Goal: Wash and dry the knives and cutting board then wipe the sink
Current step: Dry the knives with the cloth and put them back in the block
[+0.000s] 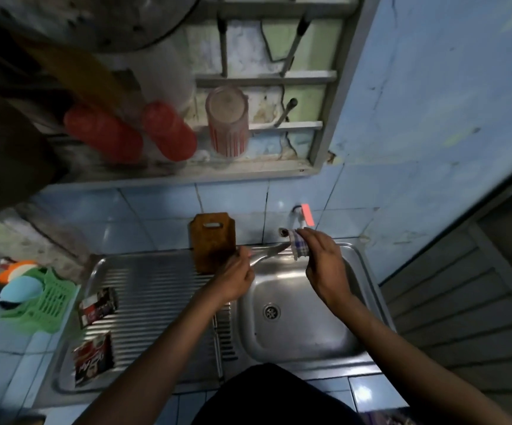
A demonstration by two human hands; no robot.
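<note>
- Knife (268, 256): I see it held over the back of the sink (352, 305), blade pointing right toward the cloth
- My left hand (236, 279) has its fingers clenched round the knife's handle end, above the line where draining board meets basin
- My right hand (322, 262) grips a checked cloth (298, 246), fingers curled round it, the cloth wrapped at the blade's tip
- Two dark sachets (98, 306) lie on the ribbed draining board, a green basket (49, 302) just left of it on the tiled desk
- Cutting board (214, 240) leans upright against the blue tiles behind the draining board
- A tap (302, 217) juts from the wall beyond the cloth
</note>
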